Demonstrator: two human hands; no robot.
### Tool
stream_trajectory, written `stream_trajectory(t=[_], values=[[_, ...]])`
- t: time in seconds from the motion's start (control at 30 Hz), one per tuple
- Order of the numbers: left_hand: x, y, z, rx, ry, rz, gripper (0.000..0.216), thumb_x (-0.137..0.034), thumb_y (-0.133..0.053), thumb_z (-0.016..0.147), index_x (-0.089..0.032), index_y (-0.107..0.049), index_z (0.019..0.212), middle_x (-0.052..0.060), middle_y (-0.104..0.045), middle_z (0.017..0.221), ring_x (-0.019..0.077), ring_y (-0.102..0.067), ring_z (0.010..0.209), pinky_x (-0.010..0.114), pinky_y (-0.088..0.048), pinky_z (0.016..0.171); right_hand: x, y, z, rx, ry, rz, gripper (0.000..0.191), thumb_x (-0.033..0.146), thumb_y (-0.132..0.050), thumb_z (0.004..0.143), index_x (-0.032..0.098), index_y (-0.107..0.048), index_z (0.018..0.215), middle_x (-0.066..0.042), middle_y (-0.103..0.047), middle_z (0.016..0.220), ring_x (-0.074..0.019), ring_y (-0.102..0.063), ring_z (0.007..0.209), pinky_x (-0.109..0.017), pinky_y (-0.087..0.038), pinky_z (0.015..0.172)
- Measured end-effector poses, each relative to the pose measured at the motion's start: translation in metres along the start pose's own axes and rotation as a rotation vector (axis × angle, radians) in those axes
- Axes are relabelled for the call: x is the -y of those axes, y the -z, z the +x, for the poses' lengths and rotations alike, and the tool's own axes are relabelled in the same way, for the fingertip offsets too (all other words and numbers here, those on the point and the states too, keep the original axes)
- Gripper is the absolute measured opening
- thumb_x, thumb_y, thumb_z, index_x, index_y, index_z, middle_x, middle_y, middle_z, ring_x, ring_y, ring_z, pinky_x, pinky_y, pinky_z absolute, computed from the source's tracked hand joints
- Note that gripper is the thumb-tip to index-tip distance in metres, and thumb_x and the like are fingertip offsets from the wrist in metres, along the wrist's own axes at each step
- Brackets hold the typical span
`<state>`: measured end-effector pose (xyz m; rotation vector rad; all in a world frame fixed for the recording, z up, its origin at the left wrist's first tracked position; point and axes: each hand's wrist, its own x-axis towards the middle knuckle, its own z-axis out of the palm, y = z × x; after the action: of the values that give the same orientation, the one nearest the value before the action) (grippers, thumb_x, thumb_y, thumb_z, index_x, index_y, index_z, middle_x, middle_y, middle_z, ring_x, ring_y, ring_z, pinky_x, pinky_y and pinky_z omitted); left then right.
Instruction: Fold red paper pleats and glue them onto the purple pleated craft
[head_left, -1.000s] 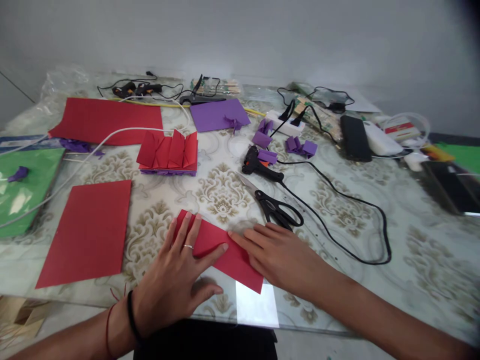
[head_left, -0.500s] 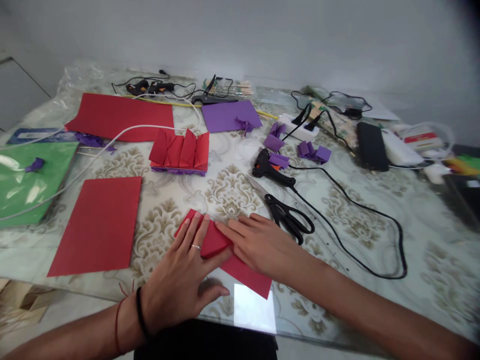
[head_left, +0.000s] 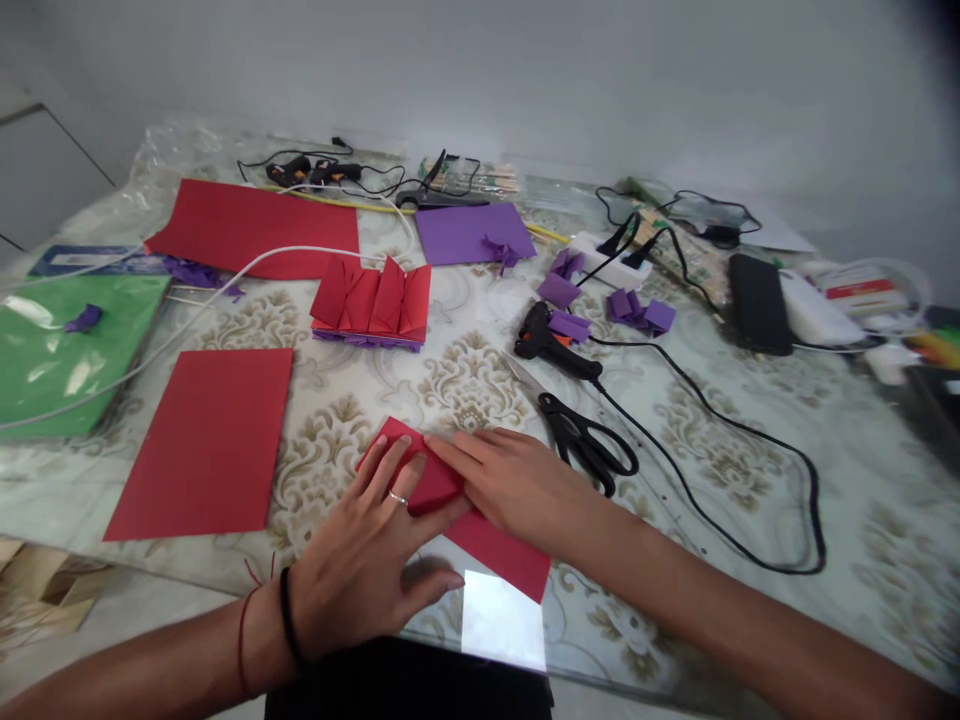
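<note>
A folded red paper strip [head_left: 502,550] lies slantwise on the table near its front edge. Across its upper left part my left hand [head_left: 367,540] rests flat, fingers spread, thumb pointing right. From the other side my right hand [head_left: 510,485] presses on the paper's top edge, its fingers outstretched and close to my left index finger. Black-handled scissors [head_left: 577,440] lie just beyond my right hand. A flat red sheet [head_left: 206,445] is to the left, and a stack of pleated red and purple paper pieces [head_left: 371,300] sits farther back.
A black glue gun [head_left: 555,345] lies beyond the scissors, its cord [head_left: 780,450] looping right. Purple folded pieces [head_left: 641,312] and a white power strip [head_left: 611,262] are behind it. A green packet [head_left: 75,350] is at left, a black phone [head_left: 759,305] at right.
The view has shifted slightly, so the table items appear a little farther right. My left fingers have bent and drawn back a little on the red paper; my right hand stays pressed there.
</note>
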<state>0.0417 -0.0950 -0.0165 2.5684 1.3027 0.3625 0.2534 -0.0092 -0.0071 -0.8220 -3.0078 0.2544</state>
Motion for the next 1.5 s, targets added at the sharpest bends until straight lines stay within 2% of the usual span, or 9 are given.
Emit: stream_trajectory(t=[0.13, 0.37, 0.67, 0.87, 1.0, 1.07, 1.23, 1.37, 1.5], values=[[0.001, -0.001, -0.001, -0.009, -0.025, 0.016, 0.070, -0.063, -0.062, 0.096, -0.034, -0.048, 0.159, 0.016, -0.052, 0.144, 0.0451, -0.038, 0.148, 0.070, -0.033, 0.122, 0.002, 0.003, 0.006, 0.072, -0.044, 0.049, 0.056, 0.003, -0.053, 0.095, 0.009, -0.050, 0.150, -0.013, -0.076, 0.119, -0.0268, -0.075, 0.097, -0.044, -0.059, 0.086], [0.002, 0.000, -0.001, 0.000, -0.034, 0.014, 0.069, -0.064, -0.059, 0.097, -0.033, -0.048, 0.158, 0.015, -0.054, 0.147, 0.0445, -0.040, 0.149, 0.068, -0.031, 0.123, 0.003, 0.012, 0.022, 0.157, -0.089, 0.070, 0.057, 0.008, -0.056, 0.097, 0.014, -0.048, 0.153, -0.011, -0.077, 0.117, -0.0257, -0.075, 0.097, -0.038, -0.056, 0.078], [0.002, -0.001, -0.001, 0.004, -0.021, 0.004, 0.071, -0.066, -0.060, 0.097, -0.036, -0.047, 0.159, 0.015, -0.053, 0.150, 0.0459, -0.038, 0.150, 0.070, -0.031, 0.122, 0.007, 0.015, 0.037, 0.153, -0.053, -0.036, 0.061, 0.011, -0.062, 0.097, 0.013, -0.045, 0.156, -0.011, -0.076, 0.113, -0.0269, -0.076, 0.094, -0.037, -0.054, 0.074], [0.002, -0.002, -0.003, -0.012, -0.019, 0.017, 0.070, -0.066, -0.060, 0.097, -0.036, -0.048, 0.159, 0.016, -0.050, 0.153, 0.0482, -0.039, 0.148, 0.072, -0.035, 0.119, 0.009, 0.022, 0.049, 0.138, -0.068, -0.028, 0.049, 0.013, -0.058, 0.101, 0.016, -0.052, 0.149, -0.010, -0.077, 0.113, -0.0257, -0.076, 0.085, -0.036, -0.051, 0.066], [0.002, -0.002, -0.002, -0.016, -0.024, 0.029, 0.070, -0.066, -0.059, 0.097, -0.035, -0.047, 0.159, 0.015, -0.050, 0.153, 0.0473, -0.038, 0.149, 0.070, -0.035, 0.120, 0.008, 0.019, 0.042, 0.142, -0.068, -0.020, 0.058, 0.013, -0.062, 0.097, 0.016, -0.049, 0.153, -0.010, -0.076, 0.116, -0.0264, -0.076, 0.093, -0.036, -0.053, 0.071], [0.002, -0.003, -0.001, -0.021, -0.038, 0.052, 0.070, -0.065, -0.060, 0.096, -0.031, -0.050, 0.157, 0.017, -0.052, 0.150, 0.0468, -0.040, 0.149, 0.069, -0.034, 0.121, 0.008, 0.016, 0.034, 0.146, -0.076, -0.011, 0.060, 0.011, -0.062, 0.096, 0.015, -0.049, 0.154, -0.011, -0.076, 0.117, -0.0267, -0.076, 0.096, -0.037, -0.054, 0.075], [0.002, -0.005, -0.002, -0.077, -0.051, 0.113, 0.074, -0.068, -0.062, 0.094, -0.005, -0.064, 0.134, 0.026, -0.058, 0.139, 0.0469, -0.045, 0.143, 0.065, -0.035, 0.123, 0.006, 0.009, 0.012, 0.084, -0.070, -0.031, 0.054, 0.008, -0.058, 0.097, 0.014, -0.054, 0.150, -0.012, -0.075, 0.120, -0.0264, -0.077, 0.093, -0.040, -0.057, 0.077], [0.005, 0.010, 0.005, -0.026, -0.051, 0.110, 0.043, -0.050, -0.062, 0.100, -0.013, -0.067, 0.122, 0.019, -0.062, 0.134, 0.0412, -0.052, 0.136, 0.060, -0.045, 0.116, 0.004, 0.005, -0.009, 0.018, -0.027, -0.124, 0.044, 0.008, -0.060, 0.096, 0.010, -0.063, 0.140, -0.011, -0.076, 0.110, -0.0266, -0.076, 0.088, -0.040, -0.057, 0.072], [0.012, 0.023, 0.025, 0.041, -0.020, 0.144, 0.020, -0.033, -0.058, 0.102, -0.018, -0.069, 0.110, 0.014, -0.066, 0.116, 0.0359, -0.064, 0.113, 0.057, -0.056, 0.096, 0.004, 0.000, -0.024, -0.032, -0.023, -0.166, 0.043, 0.009, -0.061, 0.095, 0.011, -0.063, 0.138, -0.009, -0.076, 0.104, -0.0247, -0.074, 0.082, -0.039, -0.056, 0.069]])
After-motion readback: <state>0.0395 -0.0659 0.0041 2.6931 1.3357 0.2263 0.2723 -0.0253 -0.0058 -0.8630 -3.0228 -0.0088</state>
